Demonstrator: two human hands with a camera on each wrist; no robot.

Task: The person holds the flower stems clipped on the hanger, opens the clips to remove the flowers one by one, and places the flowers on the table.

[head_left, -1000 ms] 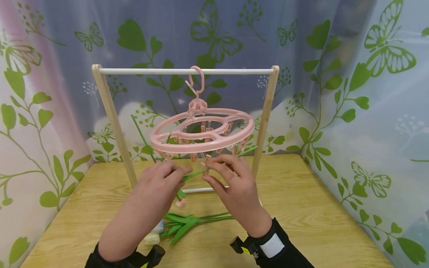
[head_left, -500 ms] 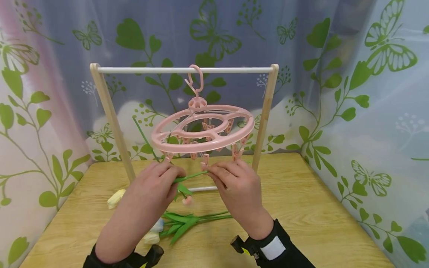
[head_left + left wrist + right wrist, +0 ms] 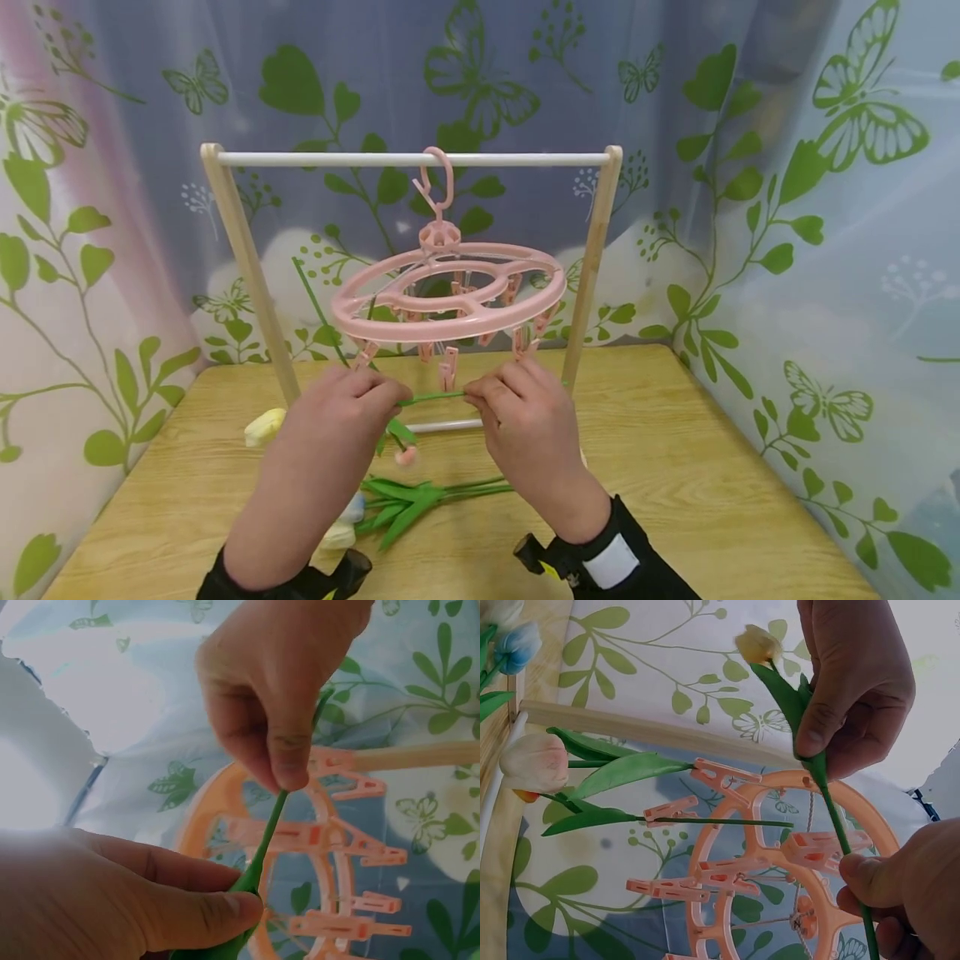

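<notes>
One tulip (image 3: 832,810) was held across the middle of the head view, its stem (image 3: 435,396) running almost level just below a pink clip (image 3: 447,369) of the round hanger (image 3: 450,331). The left hand (image 3: 341,425) pinched it near the base of the leaves (image 3: 781,697), between thumb and fingers; the right hand (image 3: 528,417) pinched the thin bare stem farther along, thumb and fingertips closed down on it. If the stem was meant for a clip, the work probably called for a light, steady pinch on both sides, a straight stretch left bare between them, and one hand freed to squeeze the clip while the other bore the weight. The neighbouring clips (image 3: 365,355) likely needed watching, since a careless lift could have snagged one or set the hanger swinging. The tulip itself had a pale yellow, cup-shaped bloom (image 3: 756,645), at the upper middle of the right wrist view and well left of centre in the head view; its leaves were smooth and green, and its slim, even stem ran past the right hand to the lower edge of that wrist view.
</notes>
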